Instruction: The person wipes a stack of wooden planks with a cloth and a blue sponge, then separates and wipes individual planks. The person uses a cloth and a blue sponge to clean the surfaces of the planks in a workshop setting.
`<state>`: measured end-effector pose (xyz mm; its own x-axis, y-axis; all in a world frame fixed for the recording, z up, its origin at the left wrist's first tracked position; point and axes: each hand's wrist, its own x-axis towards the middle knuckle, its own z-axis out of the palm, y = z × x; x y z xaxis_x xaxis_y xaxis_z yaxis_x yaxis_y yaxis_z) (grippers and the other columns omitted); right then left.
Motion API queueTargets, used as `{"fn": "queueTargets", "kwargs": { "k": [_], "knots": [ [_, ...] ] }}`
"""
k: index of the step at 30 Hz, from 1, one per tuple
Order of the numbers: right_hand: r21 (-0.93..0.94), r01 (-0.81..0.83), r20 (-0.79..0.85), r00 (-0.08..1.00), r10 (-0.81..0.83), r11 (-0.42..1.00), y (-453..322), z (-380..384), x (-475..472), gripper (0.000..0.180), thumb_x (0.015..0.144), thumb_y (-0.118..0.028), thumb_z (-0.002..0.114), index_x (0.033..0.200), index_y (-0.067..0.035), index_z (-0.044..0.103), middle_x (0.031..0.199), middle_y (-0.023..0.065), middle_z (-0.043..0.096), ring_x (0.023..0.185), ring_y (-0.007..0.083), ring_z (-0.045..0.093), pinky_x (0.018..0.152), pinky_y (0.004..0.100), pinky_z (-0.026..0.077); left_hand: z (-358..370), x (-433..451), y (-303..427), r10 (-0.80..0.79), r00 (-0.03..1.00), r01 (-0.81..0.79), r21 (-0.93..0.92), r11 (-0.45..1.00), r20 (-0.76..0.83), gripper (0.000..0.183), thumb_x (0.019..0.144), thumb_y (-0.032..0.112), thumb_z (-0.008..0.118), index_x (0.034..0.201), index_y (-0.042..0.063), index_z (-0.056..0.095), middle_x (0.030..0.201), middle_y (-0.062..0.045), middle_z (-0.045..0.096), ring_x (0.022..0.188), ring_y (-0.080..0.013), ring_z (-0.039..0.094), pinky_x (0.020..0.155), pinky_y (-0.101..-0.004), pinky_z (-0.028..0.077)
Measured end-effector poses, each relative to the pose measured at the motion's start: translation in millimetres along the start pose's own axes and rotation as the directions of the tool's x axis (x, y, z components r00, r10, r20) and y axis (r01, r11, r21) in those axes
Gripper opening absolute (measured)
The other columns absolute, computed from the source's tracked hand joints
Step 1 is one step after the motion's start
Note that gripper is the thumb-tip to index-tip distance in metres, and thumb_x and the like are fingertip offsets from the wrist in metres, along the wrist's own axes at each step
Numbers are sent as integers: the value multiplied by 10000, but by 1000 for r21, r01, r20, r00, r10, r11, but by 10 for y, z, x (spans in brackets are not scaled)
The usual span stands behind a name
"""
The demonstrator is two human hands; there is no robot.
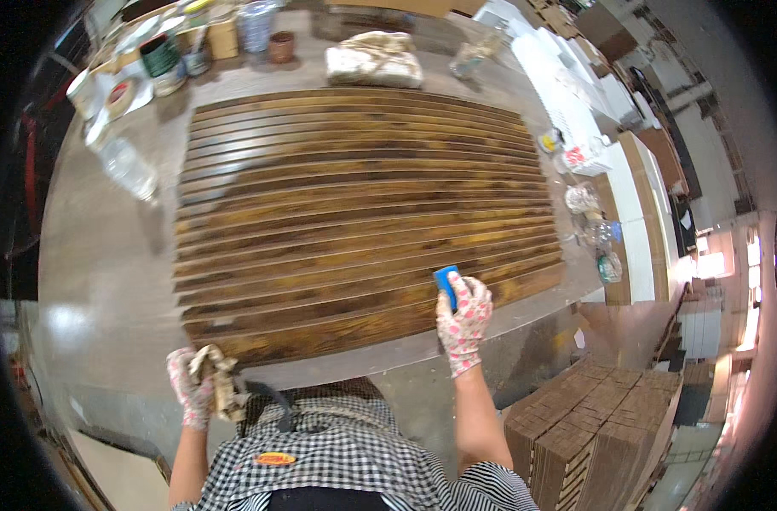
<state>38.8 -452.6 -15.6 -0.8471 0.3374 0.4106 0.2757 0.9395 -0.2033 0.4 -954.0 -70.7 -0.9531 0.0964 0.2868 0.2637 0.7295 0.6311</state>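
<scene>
A dark brown slatted wooden panel (363, 217) lies flat on the workbench, its ridges running from left to right with lighter amber patches. My right hand (464, 319), in a white glove with pink dots, grips a blue sanding block (448, 287) at the panel's near right part. At the near left corner my left hand (190, 386), gloved alike, holds a crumpled beige rag (219, 382). The block looks to be touching the slats, though its underside is hidden.
A folded stained cloth (374, 61) sits beyond the panel. A clear plastic bottle (128, 167) lies on the workbench (94, 268) at left. Cans and a tape roll (120, 96) crowd the far left corner. White boxes (583, 153) line the right; stacked brown panels (586, 421) stand below.
</scene>
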Motion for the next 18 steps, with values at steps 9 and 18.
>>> {"fn": "queueTargets", "kwargs": {
  "k": [9,18],
  "knots": [
    [-248,-282,-139,957,254,927,2971,-309,719,405,827,-183,719,1223,-155,641,1138,135,593,1038,337,574,907,455,460,66,-292,-564,-88,996,94,273,957,-33,288,945,170,568,1196,29,557,1189,-180,552,1140,-358,521,1021,-453,391],
    [-34,-406,-203,898,391,913,3342,-290,415,381,817,-160,742,1187,-118,663,1095,155,595,1033,327,581,921,432,465,-9,-372,-750,-305,950,309,340,888,-67,371,1020,223,505,1332,23,505,1279,-206,536,1189,-365,505,1051,-444,370]
  ]
}}
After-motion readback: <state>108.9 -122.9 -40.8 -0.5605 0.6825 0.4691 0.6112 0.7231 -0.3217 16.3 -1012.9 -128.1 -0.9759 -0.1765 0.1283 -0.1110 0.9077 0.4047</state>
